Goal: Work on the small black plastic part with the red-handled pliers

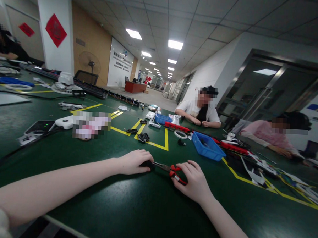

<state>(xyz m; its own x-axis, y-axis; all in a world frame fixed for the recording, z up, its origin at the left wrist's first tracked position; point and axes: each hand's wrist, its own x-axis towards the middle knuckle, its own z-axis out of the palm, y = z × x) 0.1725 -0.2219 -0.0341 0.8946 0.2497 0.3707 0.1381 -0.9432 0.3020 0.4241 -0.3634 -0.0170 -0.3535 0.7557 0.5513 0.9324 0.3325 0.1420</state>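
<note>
My right hand (194, 180) is closed around the red-and-black handles of a pair of long-nose pliers (177, 175). The metal jaws point left and reach the small black part (146, 164) under my left hand (135, 162). My left fingers are wrapped round that part, hiding most of it, so its kind cannot be made out. Both hands are low over the green table (133, 203). Beyond them, several small black pieces (143, 137) lie inside a yellow tape outline. A single black piece (181, 142) sits just past the pliers.
A blue bin (208, 146) stands beyond my right hand, with a white ring (180, 134) beside it. A phone (91, 126), a white power strip (68, 121) and cables lie at left. Two people sit across the table at right; another is at far left.
</note>
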